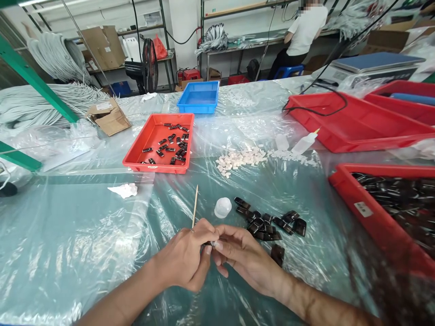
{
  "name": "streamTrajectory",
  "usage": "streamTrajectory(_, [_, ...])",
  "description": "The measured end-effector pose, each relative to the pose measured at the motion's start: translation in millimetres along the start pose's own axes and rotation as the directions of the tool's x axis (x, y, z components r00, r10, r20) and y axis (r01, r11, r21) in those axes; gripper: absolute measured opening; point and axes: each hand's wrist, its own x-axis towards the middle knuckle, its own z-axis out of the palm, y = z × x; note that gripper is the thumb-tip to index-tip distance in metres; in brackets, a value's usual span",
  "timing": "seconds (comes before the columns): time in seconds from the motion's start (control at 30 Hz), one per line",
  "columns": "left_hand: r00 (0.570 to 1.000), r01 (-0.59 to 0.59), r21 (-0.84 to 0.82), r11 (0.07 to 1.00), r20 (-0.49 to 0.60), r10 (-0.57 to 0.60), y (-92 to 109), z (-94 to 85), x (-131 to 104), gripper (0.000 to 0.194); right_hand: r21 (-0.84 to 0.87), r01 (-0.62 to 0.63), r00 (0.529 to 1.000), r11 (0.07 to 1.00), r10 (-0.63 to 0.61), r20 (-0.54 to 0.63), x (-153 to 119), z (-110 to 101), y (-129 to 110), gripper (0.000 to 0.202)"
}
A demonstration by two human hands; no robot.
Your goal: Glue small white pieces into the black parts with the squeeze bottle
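My left hand (186,256) and my right hand (243,256) meet low in the middle of the view. Between their fingertips is a small dark part (208,243), mostly covered, with a bit of white at its right end. A thin wooden stick (195,206) rises from my left hand, held among its fingers. Just beyond the hands sits a small round white container (223,208). Loose black plastic parts (263,225) lie in a pile to its right. Farther back is a scatter of small white pieces (241,158).
A red tray (154,168) with several black parts stands back left, a blue tray (198,108) behind it. On the right are a red tray (377,231) full of dark parts, more red trays (343,120), a squeeze bottle (304,143) and a scale (377,63). A person (305,29) is in the background.
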Motion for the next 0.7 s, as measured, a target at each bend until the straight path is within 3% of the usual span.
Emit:
streamTrajectory(0.17, [0.994,-0.105,0.154,0.982,0.042,0.099,5,-6.5,4,0.026,0.018,-0.046,0.999,0.999,0.046,0.005,-2,0,0,0.029])
streamTrajectory(0.5, [0.99,-0.138,0.231,0.963,0.073,0.124,12,-8.8,7,0.037,0.071,-0.131,0.991,0.989,0.128,0.047,-1,-7,7,0.025])
streamTrajectory(0.7, [0.981,-0.193,0.271,0.943,0.046,0.187,8,-4.7,5,0.041,0.093,-0.11,0.994,0.99,0.109,0.026,0,-5,6,0.025])
